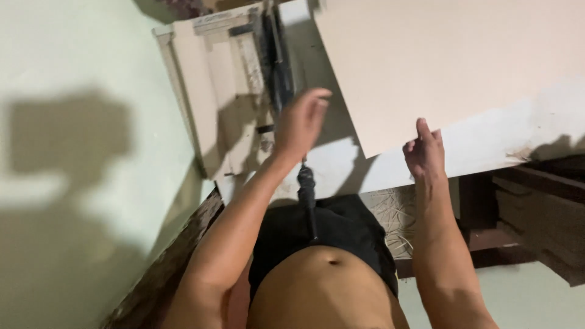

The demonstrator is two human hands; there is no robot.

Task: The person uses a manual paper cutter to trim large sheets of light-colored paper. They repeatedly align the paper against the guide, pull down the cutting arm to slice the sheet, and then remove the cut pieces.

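A large pale beige tile (439, 67) lies flat on the whitish desk (518, 137), filling most of the upper right of the view, its near corner pointing toward the person's body. Left of it sits a manual tile cutter (231, 79), its cream base running away from the body, with dark rails and a long dark lever handle (306, 195) that reaches back toward the waist.

The left hand (300, 122) hovers over the cutter's rail, fingers loosely spread and released, gripping nothing that can be seen. The right hand (425, 152) rests at the tile's near edge, fingers partly curled with the forefinger raised against that edge; whether it pinches the tile I cannot tell.

To do this well, the tile should probably be slid square against the cutter's base, kept flat and steadied from the near edge, while the left hand stays clear of the rails until the tile sits firmly.
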